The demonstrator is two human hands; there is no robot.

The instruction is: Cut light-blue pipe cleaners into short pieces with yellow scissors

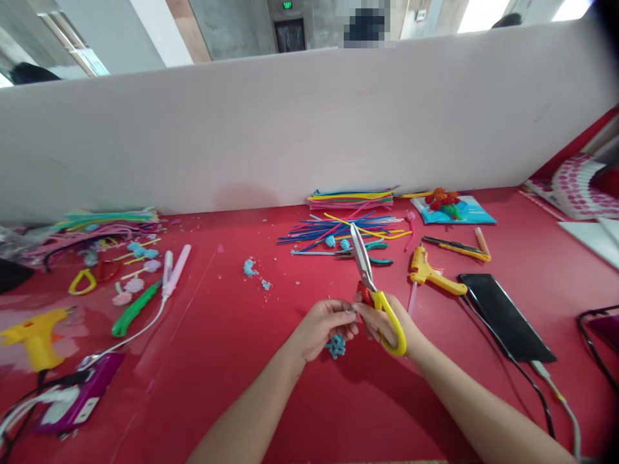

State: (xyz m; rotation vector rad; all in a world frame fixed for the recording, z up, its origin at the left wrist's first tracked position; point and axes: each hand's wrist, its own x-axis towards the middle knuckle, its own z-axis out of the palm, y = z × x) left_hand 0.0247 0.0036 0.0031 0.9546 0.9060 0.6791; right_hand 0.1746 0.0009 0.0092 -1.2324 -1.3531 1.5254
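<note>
My right grip (387, 320) curls round one pair of scissors (363, 261); my left grip (326, 325) pinches a tiny piece (351, 312) near one blue cluster (336, 347). Two glue guns (432, 275) lie on the red table (217, 361), a white partition (290, 135) behind.

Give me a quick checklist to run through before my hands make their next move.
1. Scissors kept in the right hand: ok.
2. Blade tips pointing away from both hands: ok.
3. Small item at the left hand's fingertips identified: cannot tell, too small.
4. Blue piece under the left hand supported: cannot tell whether held or lying.
5. Yellow glue gun on the right apart from both hands: ok.
6. Red table free of blue scraps: not ok.
</note>
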